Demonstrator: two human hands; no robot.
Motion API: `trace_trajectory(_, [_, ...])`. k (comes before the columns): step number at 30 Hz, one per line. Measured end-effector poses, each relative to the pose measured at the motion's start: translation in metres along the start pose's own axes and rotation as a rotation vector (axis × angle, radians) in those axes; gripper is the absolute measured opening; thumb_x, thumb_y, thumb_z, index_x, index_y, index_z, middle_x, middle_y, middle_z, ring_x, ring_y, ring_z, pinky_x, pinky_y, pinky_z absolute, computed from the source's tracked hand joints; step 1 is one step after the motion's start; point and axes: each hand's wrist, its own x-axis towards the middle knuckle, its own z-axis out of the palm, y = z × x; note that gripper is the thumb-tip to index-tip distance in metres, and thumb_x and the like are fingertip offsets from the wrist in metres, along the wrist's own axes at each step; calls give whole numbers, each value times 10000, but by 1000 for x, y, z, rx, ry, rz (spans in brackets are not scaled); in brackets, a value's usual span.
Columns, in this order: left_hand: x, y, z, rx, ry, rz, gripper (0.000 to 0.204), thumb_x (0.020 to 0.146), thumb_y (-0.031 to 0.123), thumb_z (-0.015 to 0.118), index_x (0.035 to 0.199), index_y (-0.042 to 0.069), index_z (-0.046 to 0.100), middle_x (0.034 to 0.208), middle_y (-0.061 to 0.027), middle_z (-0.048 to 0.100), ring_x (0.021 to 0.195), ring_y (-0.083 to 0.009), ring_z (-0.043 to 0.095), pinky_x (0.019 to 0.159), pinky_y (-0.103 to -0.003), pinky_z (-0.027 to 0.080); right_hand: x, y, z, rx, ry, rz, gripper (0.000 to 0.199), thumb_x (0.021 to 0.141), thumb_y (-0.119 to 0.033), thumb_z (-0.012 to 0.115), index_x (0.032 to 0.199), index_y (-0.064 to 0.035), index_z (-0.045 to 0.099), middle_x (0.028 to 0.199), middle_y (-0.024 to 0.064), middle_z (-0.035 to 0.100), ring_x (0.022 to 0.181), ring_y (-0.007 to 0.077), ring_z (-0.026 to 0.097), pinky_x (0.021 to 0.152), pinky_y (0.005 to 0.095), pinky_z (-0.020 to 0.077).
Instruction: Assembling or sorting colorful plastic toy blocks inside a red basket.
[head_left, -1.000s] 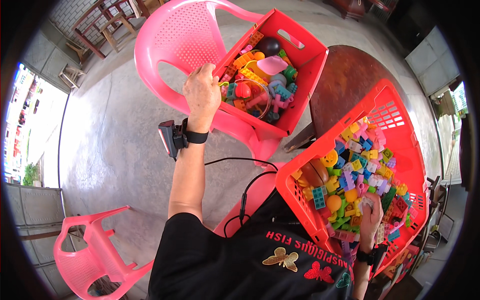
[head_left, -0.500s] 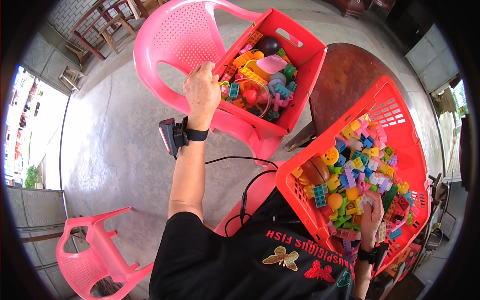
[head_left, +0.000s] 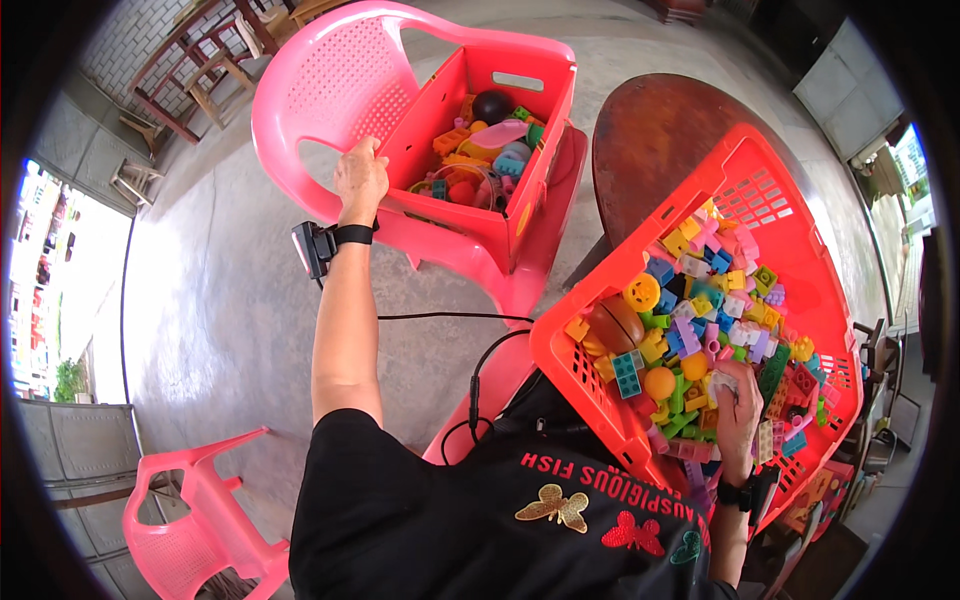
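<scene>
My left hand (head_left: 361, 180) is closed on the near left edge of a red box (head_left: 455, 222). This box rests on the seat of a pink plastic chair (head_left: 345, 75) and holds a black ball (head_left: 493, 106), toy bricks and other small toys. Down in a red plastic basket (head_left: 815, 300), my right hand (head_left: 740, 410) has its fingers curled round a crumpled whitish piece (head_left: 726, 378), whose kind I cannot make out. Colourful toy bricks (head_left: 690, 340), orange balls (head_left: 659, 383) and a brown oval toy (head_left: 615, 326) surround it.
A round brown wooden table (head_left: 660, 130) stands beyond the basket. At the lower left is another pink chair (head_left: 185, 530). A black cable (head_left: 450, 316) runs from my left wrist device (head_left: 318, 248) toward my body. Wooden furniture (head_left: 205, 70) stands at the far left.
The red box has shifted left and sits level and lower on the chair seat. My left hand has gone left with it. My right hand has barely moved among the bricks.
</scene>
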Motion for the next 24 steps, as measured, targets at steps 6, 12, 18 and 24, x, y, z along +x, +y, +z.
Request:
trace_trajectory(6, [-7, 49, 16, -5, 421, 409, 329, 746, 72, 632, 1071, 77, 576, 968, -129, 595, 933, -332, 566, 831, -434, 450, -2, -10, -4, 17, -9, -44, 266, 738, 39, 503, 990, -10, 575, 930, 155, 586, 862, 326, 581, 766, 350, 456])
trace_trajectory(12, [-75, 212, -45, -613, 37, 836, 321, 785, 41, 603, 1102, 78, 578, 1018, -137, 603, 910, -286, 605, 779, -348, 491, -1, -12, -7, 60, -50, -123, 232, 738, 21, 522, 961, -14, 575, 917, 148, 589, 876, 339, 578, 748, 378, 469])
trace_trajectory(18, [-187, 322, -80, -465, -480, 1401, 234, 802, 191, 589, 998, 64, 599, 938, -118, 623, 853, -285, 625, 712, -387, 499, -3, -12, -22, 25, 37, -237, 256, 716, 44, 544, 959, -24, 585, 976, 150, 534, 880, 337, 557, 774, 391, 468])
trace_trajectory(24, [-268, 318, -40, -76, -633, 1664, 238, 735, 149, 584, 951, 52, 564, 891, -162, 605, 825, -312, 625, 653, -428, 507, -3, 0, -70, 34, 393, -125, 274, 737, 84, 490, 959, -9, 621, 916, 140, 579, 825, 263, 603, 720, 314, 478])
